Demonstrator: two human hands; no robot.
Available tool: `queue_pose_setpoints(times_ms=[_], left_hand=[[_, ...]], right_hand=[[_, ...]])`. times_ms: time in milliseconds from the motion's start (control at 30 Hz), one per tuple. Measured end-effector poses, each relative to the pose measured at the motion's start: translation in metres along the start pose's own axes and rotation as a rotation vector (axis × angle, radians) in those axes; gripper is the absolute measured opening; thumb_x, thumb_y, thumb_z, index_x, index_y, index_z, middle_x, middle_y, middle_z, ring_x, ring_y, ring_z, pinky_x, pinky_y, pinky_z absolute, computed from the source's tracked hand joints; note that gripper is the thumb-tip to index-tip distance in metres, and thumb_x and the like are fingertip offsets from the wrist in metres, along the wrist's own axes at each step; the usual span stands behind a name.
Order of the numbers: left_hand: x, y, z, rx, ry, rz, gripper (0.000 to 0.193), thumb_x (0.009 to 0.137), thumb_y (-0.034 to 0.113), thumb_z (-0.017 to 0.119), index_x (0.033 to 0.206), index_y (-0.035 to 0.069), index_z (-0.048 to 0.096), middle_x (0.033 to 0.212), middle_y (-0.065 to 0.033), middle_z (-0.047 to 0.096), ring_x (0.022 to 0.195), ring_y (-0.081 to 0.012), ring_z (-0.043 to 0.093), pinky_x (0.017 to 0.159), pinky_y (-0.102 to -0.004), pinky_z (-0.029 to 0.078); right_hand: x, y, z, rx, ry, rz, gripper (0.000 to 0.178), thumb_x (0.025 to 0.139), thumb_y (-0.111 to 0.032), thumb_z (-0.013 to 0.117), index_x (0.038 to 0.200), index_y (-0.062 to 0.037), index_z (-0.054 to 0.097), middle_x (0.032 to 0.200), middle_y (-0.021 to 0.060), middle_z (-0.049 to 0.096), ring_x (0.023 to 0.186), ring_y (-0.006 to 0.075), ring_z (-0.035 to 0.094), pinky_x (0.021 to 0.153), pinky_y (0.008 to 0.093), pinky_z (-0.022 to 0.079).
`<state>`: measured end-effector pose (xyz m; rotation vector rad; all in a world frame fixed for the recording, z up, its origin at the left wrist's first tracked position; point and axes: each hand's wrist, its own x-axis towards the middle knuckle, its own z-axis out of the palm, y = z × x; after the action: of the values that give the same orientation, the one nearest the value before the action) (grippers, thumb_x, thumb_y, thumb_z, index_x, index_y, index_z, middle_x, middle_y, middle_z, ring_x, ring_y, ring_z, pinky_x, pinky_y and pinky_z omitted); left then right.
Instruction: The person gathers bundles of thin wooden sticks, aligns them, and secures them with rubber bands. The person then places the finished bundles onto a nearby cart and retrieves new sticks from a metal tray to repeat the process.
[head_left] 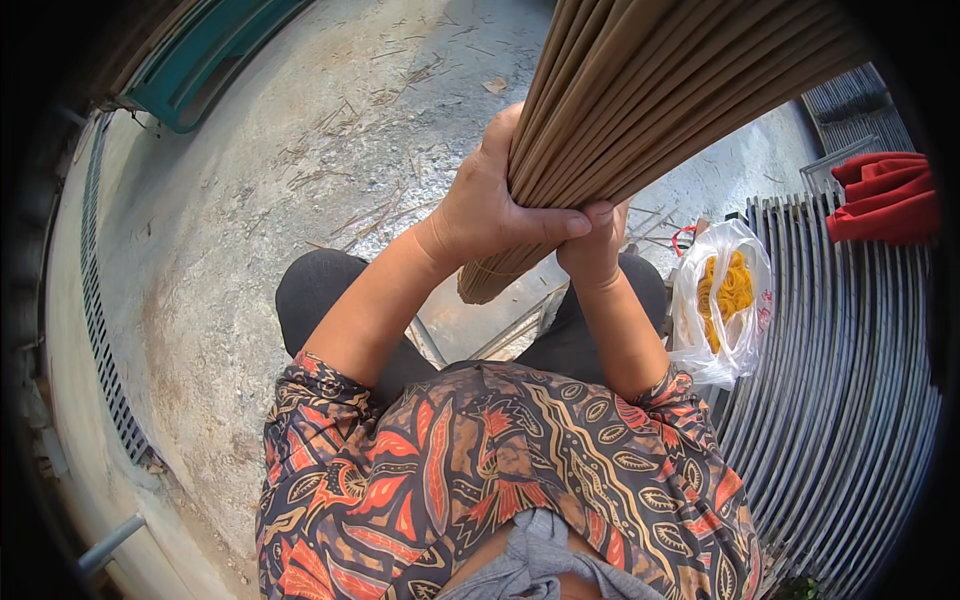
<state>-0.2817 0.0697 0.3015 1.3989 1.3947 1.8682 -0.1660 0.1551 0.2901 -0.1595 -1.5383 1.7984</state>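
While a pale grey concrete floor (pixel 225 300) is spreading out below, a broad rack of ribbed grey slats (pixel 840 400) is curving along the worker's right. Between them, above the lap, a thick bundle of long, straight brown sticks (pixel 670 110) is slanting up and rightward, fanning wider at the top. A translucent white plastic bag (pixel 690 335) is sitting beside the rack. The bare left hand (pixel 480 200) is wrapping the bundle's lower part, thumb lying across it; the bare right hand (pixel 594 250) is cupping the opposite side, so both are closing firmly on it. Yellow loops (pixel 735 285) are filling the bag, and a thin yellowish band (pixel 490 268) is apparently ringing the bundle's lower end. I'm judging this a gathering-and-steadying step; the next move is probably calling for even two-handed pressure.
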Motion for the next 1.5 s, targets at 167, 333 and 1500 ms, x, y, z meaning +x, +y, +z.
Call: queue_pose_setpoints(times_ms=[167, 333, 1500], left_hand=[[-0.038, -0.033, 0.002, -0.073, 0.134, -0.12, 0.099, 0.057, 0.036, 0.086, 0.131, 0.0, 0.03, 0.119, -0.0151, 0.05, 0.112, -0.026, 0.05, 0.095, -0.0369, 0.04], [-0.059, -0.047, 0.004, -0.049, 0.138, -0.157, 0.101, 0.057, 0.038, 0.086, 0.131, -0.001, 0.029, 0.119, -0.0152, 0.051, 0.111, -0.0243, 0.051, 0.095, -0.0364, 0.04], [-0.027, -0.048, -0.054, -0.132, -0.531, -0.166, 0.119, 0.065, 0.014, 0.08, 0.144, 0.012, -0.008, 0.144, -0.0217, 0.024, 0.134, -0.0294, 0.026, 0.109, -0.0348, 0.023]], right_hand=[[-0.007, 0.034, -0.009, -0.068, -0.112, 0.092, 0.09, 0.068, -0.064, 0.067, 0.122, 0.0037, 0.044, 0.115, 0.01, 0.054, 0.106, 0.0202, 0.051, 0.093, 0.0325, 0.039], [-0.015, 0.044, -0.007, -0.028, -0.088, 0.154, 0.103, 0.059, -0.068, 0.071, 0.125, 0.0038, 0.042, 0.122, 0.01, 0.052, 0.111, 0.021, 0.05, 0.096, 0.0347, 0.04], [-0.005, 0.025, -0.034, -0.03, 0.029, 0.173, 0.115, 0.05, -0.064, 0.078, 0.132, 0.0029, 0.034, 0.132, 0.0115, 0.044, 0.122, 0.0248, 0.042, 0.104, 0.0393, 0.033]])
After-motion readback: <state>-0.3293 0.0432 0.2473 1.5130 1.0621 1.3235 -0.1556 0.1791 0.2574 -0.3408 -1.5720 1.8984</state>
